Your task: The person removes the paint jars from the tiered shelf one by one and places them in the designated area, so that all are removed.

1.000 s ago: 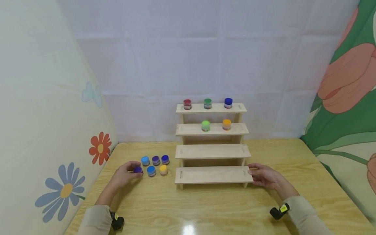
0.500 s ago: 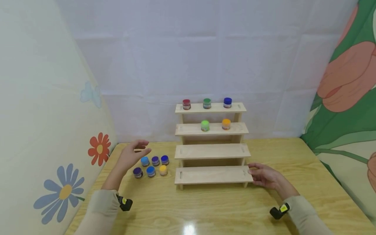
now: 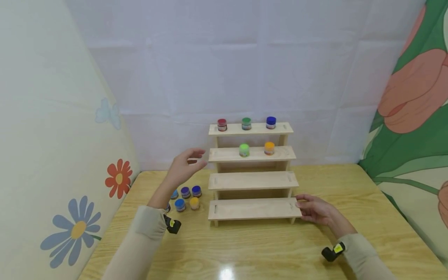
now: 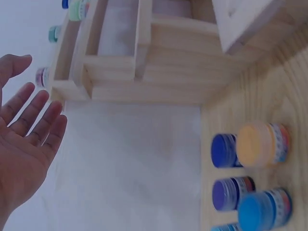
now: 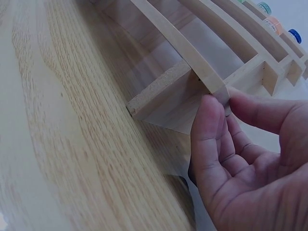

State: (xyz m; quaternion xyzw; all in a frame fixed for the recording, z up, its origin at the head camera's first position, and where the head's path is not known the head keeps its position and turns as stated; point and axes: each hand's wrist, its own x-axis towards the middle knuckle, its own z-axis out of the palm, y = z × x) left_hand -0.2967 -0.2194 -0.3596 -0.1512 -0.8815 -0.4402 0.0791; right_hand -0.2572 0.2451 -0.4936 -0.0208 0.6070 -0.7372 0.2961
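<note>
Head view: left hand (image 3: 184, 165) hung in the air near the left side of the wooden stand (image 3: 252, 180), grip empty, thumb well apart from loosely extended fingers. Right hand (image 3: 315, 210) had its grip pinched on the right end of the lowest shelf (image 3: 253, 209). Five small jars (image 3: 244, 150) stood on the two upper shelves; six others (image 3: 180, 205) on the bench (image 3: 273, 245), left of the stand.

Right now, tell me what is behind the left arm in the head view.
Partly visible past the left arm: a light-blue jar and a dark jar. Their left sides, and anything else there, are covered.
</note>
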